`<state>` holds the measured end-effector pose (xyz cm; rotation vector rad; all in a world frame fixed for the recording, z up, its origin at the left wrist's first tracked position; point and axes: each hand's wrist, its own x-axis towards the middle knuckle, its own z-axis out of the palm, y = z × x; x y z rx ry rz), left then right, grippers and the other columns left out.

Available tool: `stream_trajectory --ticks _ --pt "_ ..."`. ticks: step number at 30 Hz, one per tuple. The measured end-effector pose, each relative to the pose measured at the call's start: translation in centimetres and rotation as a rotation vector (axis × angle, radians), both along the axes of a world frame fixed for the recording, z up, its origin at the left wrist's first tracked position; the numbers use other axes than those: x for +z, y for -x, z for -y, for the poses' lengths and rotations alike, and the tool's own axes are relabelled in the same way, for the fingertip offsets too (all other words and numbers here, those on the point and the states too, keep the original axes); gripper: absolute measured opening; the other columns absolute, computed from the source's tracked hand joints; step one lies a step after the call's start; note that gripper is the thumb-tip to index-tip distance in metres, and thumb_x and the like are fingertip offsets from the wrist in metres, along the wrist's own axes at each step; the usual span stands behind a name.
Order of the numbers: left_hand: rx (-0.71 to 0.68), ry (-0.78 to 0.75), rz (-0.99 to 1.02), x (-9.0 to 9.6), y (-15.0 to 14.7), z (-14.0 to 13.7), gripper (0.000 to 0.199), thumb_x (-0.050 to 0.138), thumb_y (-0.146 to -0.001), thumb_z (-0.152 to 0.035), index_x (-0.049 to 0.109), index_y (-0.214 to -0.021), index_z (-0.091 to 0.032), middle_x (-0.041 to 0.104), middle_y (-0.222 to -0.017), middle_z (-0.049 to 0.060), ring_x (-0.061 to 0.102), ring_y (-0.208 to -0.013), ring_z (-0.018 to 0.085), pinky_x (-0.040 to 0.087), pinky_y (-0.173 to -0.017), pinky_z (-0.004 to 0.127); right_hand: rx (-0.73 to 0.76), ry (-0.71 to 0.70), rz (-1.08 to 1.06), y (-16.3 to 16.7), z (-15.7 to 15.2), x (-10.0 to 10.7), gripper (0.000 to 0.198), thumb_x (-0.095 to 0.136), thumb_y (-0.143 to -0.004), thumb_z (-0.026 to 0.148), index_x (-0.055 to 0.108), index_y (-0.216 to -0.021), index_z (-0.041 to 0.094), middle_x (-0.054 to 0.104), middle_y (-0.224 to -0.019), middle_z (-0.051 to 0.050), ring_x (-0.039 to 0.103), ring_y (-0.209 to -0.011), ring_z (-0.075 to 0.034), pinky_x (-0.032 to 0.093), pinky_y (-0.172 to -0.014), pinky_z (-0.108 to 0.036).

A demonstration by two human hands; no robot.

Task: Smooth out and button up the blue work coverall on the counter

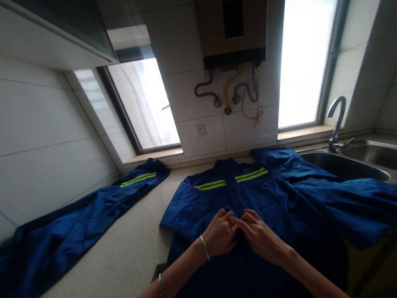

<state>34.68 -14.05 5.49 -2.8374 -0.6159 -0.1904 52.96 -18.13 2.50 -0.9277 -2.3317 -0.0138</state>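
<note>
A blue work jacket (198,207) with yellow-green reflective strips across the chest lies front up on the counter, its collar toward the wall. My left hand (219,231) and my right hand (260,236) meet over its front placket, fingertips touching or nearly so. Both hands have curled fingers, pinched at the jacket's front edge; the exact bit of cloth or fastener between them is hidden by the fingers. Two silvery bracelets circle my left wrist and forearm. The jacket's lower part falls in dark shadow beneath my arms.
Another blue garment (93,215) with a reflective strip lies along the left wall on the pale counter (136,231). At right are more blue cloth (335,198), a metal sink (372,153) and a faucet (336,120). A water heater (214,29) hangs above, between two windows.
</note>
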Motion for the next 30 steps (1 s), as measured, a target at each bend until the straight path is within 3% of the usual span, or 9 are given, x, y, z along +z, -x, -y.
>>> stream_trajectory --ticks 16,22,26,30 --pt "-0.093 -0.023 -0.061 -1.0 -0.3 0.0 0.036 0.064 -0.071 -0.034 0.057 -0.097 -0.011 0.063 -0.087 0.008 0.053 -0.096 0.022 0.037 -0.089 0.034 0.015 0.012 -0.016 -0.2 0.1 -1.0 0.064 0.038 -0.079 0.001 0.029 -0.140 0.021 0.060 -0.087 -0.002 0.052 -0.088 -0.016 0.034 -0.102 -0.045" --pt "-0.103 -0.001 -0.127 -1.7 -0.5 0.5 0.014 0.052 -0.083 -0.025 0.059 -0.089 -0.014 0.064 -0.095 0.003 0.054 -0.096 0.016 0.032 -0.095 0.033 0.039 0.028 -0.035 -0.1 -0.2 -1.4 0.068 0.039 -0.075 0.001 0.029 -0.140 0.021 0.060 -0.088 -0.002 0.052 -0.086 -0.017 0.035 -0.102 -0.044" --pt "-0.037 -0.047 -0.085 -0.9 -0.8 0.9 0.023 0.055 -0.083 -0.035 0.060 -0.088 -0.013 0.063 -0.093 0.005 0.051 -0.102 0.020 0.035 -0.092 0.034 -0.017 0.059 -0.064 -0.4 -0.3 -1.2 0.072 0.039 -0.074 0.000 0.024 -0.142 0.021 0.063 -0.093 -0.003 0.052 -0.098 -0.018 0.034 -0.104 -0.045" --pt "0.088 0.015 -0.005 0.9 0.0 0.4 0.025 0.060 -0.079 -0.041 0.062 -0.082 -0.016 0.063 -0.089 0.005 0.054 -0.093 0.020 0.041 -0.077 0.030 -0.129 0.053 -0.122 -1.3 -0.1 -0.5 0.069 0.045 -0.079 0.008 0.024 -0.143 0.024 0.057 -0.119 -0.007 0.046 -0.114 -0.021 0.034 -0.103 -0.048"
